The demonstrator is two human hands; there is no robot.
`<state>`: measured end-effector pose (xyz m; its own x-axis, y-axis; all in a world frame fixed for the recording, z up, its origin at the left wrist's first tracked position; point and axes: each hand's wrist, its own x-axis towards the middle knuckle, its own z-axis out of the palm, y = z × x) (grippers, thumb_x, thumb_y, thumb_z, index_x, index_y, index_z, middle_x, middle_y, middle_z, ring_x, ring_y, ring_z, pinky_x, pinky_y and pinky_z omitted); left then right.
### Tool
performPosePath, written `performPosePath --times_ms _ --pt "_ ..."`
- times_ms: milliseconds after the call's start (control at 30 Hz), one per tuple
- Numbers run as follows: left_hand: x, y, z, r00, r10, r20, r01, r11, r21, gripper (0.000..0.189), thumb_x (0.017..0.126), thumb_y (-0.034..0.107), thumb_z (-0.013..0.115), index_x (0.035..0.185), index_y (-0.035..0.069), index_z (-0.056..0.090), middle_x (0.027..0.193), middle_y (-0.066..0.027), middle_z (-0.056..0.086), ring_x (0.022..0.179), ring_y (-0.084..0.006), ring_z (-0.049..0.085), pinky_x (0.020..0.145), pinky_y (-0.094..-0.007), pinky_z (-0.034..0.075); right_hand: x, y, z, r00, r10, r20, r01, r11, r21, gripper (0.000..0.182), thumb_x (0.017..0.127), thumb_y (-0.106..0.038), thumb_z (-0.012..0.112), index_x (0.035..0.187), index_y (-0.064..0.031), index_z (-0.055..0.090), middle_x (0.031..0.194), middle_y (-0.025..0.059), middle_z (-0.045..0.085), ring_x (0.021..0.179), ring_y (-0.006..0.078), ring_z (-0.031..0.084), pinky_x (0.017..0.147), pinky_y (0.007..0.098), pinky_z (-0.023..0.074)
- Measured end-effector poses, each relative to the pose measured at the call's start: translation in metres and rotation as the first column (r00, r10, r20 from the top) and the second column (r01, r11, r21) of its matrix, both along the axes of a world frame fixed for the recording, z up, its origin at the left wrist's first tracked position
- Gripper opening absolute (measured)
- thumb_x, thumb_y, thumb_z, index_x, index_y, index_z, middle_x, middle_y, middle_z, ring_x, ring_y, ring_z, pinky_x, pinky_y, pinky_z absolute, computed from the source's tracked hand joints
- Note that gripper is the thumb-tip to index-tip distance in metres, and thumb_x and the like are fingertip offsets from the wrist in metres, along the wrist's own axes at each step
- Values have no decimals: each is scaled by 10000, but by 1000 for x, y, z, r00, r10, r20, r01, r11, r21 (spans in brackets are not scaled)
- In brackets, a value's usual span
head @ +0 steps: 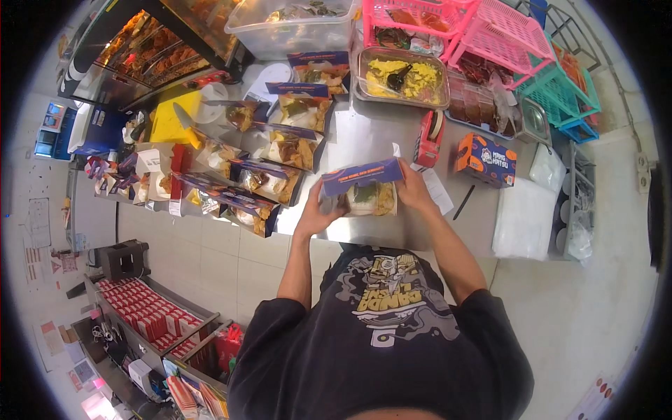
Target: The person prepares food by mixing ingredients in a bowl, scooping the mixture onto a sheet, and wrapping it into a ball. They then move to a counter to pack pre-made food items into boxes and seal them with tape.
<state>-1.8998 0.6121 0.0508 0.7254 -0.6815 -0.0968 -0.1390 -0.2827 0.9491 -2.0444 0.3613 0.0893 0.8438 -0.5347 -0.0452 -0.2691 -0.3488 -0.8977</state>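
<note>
Both hands hold a printed cardboard food box [362, 177] over the steel counter [320, 231], its front showing white rice, a dark green topping and fried food. My left hand [317, 212] grips its left side and my right hand [415, 186] its right side. Beyond my right hand stands a red tape dispenser [430, 139], with a paper slip [437, 191] near it. A closed orange and purple box [485, 160] sits farther right, and a black marker-like stick [464, 202] lies before it. Several open, filled boxes [291, 149] stand to the left.
A steel tray of yellow food [403, 79] with a black scoop stands at the back, beside pink plastic baskets [504, 37]. At the left, a knife [184, 116] rests by a yellow cutting board [170, 116]. White plastic bags [525, 220] lie at the right edge.
</note>
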Motion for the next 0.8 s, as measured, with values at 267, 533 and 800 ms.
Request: performPosePath --times_ms 267,533,800 --pt "21 -14 11 855 -271 442 308 951 -11 477 737 -92 646 1182 79 641 1272 -140 610 1200 -311 569 1002 -367 475 -49 -8 -51 954 157 257 -89 962 -256 506 809 137 513 1244 -110 589 1236 195 590 1154 323 596 961 368 484" --pt "-37 14 -20 966 151 211 -188 967 170 464 889 153 667 1311 3 546 1308 -230 524 1143 -303 581 897 -357 503 -65 29 -46 990 127 66 -116 981 -158 488 823 133 533 1268 -63 572 1388 212 505 1329 349 463 1079 399 414" --pt "-60 -19 6 324 76 -943 -564 816 -128 362 1013 204 490 1210 -99 478 1070 -150 643 897 -239 678 725 -302 579 -52 33 -49 961 99 258 -87 995 -57 473 859 78 542 1314 -50 515 1284 155 608 1252 321 534 1112 407 367"
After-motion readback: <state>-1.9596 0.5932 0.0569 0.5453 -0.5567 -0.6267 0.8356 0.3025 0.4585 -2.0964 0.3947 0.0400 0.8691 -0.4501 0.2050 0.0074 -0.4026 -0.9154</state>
